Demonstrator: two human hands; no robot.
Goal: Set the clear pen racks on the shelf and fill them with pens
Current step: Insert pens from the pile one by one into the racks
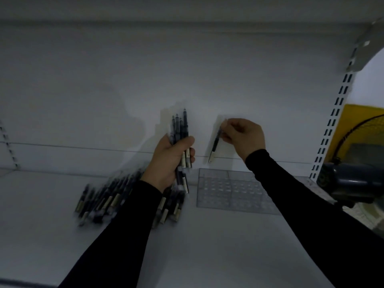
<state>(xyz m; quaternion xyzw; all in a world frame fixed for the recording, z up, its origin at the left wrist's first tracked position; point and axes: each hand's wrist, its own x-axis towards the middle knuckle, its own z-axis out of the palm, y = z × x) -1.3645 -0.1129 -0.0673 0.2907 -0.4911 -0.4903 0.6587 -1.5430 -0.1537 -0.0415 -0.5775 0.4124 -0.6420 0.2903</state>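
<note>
A clear pen rack [228, 190] with a grid of holes sits on the white shelf [207, 246], right of centre. My left hand [168, 161] grips a bundle of several dark pens [179, 129], held upright above the shelf. My right hand [243, 136] pinches a single dark pen [215, 144] by its upper end, hanging nearly upright above the rack's far left corner. A pile of loose pens [104, 198] lies on the shelf left of the rack, partly hidden by my left forearm. The image is blurred.
The white back panel [124, 90] rises behind the shelf. A slotted upright [330, 125] and a bracket stand at the right. A dark rounded machine [351, 181] and a yellow surface [357, 125] lie beyond the shelf's right end.
</note>
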